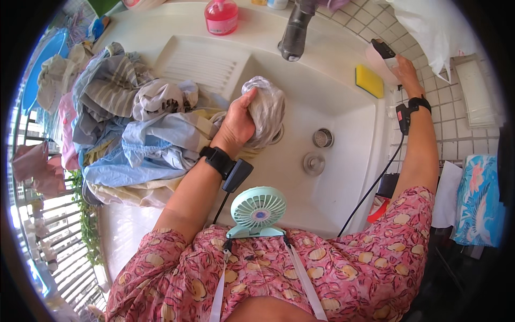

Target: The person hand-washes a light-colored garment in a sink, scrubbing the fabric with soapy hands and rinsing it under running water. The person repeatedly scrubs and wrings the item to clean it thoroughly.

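Observation:
My left hand (238, 122) grips a bunched, pale grey-white cloth (268, 108) above the white sink (342, 189). Beside that wrist, a heap of laundry (157, 137) in blue, grey, striped and cream covers the sink's left side and part of the ribbed washboard (197, 60). My right hand (407, 74) reaches to the sink's far right corner, at a pale pinkish object (381, 64) with a black piece (383, 48) at its top. Its fingertips are partly hidden, and whether they hold the object is unclear. A yellow-green sponge (369, 81) lies on the rim nearby.
A dark faucet (295, 34) overhangs the sink's back edge, near a pink pump bottle (221, 17). A drain strainer (323, 138) and a round metal stopper (314, 164) are in the basin. A white plastic bag (434, 32) hangs at the right wall.

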Tool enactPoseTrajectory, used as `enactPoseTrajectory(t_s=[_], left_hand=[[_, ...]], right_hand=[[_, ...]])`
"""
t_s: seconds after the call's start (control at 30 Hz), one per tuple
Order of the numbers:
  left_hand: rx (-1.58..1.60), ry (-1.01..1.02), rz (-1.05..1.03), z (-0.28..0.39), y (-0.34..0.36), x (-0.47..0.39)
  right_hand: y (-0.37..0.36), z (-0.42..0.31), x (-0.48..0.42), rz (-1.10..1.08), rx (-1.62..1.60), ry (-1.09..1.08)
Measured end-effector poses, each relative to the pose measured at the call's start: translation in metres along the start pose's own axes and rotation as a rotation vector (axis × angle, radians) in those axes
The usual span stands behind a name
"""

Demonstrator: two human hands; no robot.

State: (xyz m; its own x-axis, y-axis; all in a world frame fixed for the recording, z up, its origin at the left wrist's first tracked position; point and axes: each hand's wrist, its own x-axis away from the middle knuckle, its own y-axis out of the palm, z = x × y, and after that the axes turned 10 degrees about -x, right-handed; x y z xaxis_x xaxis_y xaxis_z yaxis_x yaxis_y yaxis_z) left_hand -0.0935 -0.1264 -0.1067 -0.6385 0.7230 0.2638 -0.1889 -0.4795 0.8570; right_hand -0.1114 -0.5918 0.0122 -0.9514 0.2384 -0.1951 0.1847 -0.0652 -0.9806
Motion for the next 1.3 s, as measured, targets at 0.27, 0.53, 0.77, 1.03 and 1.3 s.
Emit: enactPoseTrajectory(t_s=[0.27, 0.53, 0.77, 1.03, 1.3], left_hand=[[0.099, 0.074, -0.048, 0.007, -0.010, 0.002], [0.167, -0.025, -0.147, -0.006, -0.010, -0.003], [0.291, 0.039, -0.228, -0.015, -0.020, -0.009], [0.220, 0.001, -0.237, -0.015, 0.002, 0.003], [0.248, 0.057, -0.284, -0.016, -0.012, -0.003]], right_hand=[[-0.028, -0.077, 0.032, 0.185, -0.940, 0.382], [0.037, -0.294, 0.125, 0.316, -0.679, -0.481], [0.077, -0.369, 0.128, 0.338, -0.851, -0.331], [0.104, -0.345, 0.105, 0.287, -1.051, 0.144], [0.087, -0.360, 0.116, 0.329, -0.809, -0.046]])
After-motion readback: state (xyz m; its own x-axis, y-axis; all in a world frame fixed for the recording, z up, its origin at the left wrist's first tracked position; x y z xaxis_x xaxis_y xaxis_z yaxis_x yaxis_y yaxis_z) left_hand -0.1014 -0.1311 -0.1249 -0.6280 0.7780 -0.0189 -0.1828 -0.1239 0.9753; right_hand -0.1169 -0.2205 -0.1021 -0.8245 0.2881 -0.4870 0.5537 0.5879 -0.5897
